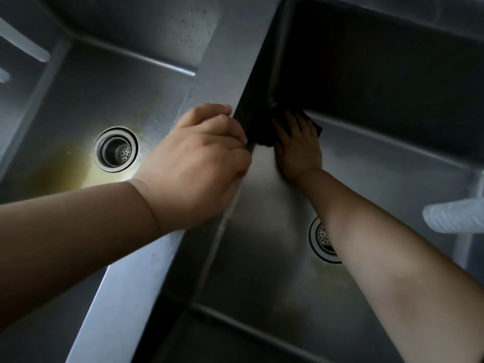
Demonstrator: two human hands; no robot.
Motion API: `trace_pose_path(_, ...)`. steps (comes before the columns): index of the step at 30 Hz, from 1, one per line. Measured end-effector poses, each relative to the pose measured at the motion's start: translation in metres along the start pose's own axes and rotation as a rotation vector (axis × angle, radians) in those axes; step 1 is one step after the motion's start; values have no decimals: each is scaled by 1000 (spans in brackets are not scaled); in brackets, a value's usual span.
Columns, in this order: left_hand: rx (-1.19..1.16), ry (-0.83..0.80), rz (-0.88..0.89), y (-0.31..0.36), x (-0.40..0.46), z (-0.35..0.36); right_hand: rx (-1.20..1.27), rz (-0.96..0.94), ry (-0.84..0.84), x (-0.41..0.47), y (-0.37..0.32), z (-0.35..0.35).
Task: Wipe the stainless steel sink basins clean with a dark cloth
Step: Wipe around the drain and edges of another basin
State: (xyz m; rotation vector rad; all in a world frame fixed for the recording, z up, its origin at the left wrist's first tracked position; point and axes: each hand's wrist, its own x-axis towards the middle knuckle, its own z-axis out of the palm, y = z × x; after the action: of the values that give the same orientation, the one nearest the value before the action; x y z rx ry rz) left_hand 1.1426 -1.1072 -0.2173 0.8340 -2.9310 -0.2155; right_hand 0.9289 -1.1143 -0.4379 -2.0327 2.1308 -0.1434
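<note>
Two stainless steel basins lie side by side, split by a steel divider [222,61]. My right hand [297,146] is down in the right basin [379,174], fingers spread flat on a dark cloth [262,132] pressed into the far left corner of that basin. My left hand [201,158] rests on top of the divider with its fingers curled over the edge, holding no cloth. The left basin [86,95] has yellowish staining around its drain [115,149].
The right basin's drain [320,239] is partly hidden by my right forearm. A white object [455,216] juts in at the right edge. A pale bar [23,43] crosses the top left corner. The right basin's far wall is in deep shadow.
</note>
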Motion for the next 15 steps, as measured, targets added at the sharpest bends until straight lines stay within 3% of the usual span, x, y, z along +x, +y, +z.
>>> trace_pose_path(5,10,10,10,2,1,-2,45,140,56,-49,62,-14)
trace_pose_path(9,21,33,14,3,1,-1,-108,395,-47,-84,101,-18)
trace_pose_path(15,29,52,27,2,1,2,75,670,-42,-52,52,-2)
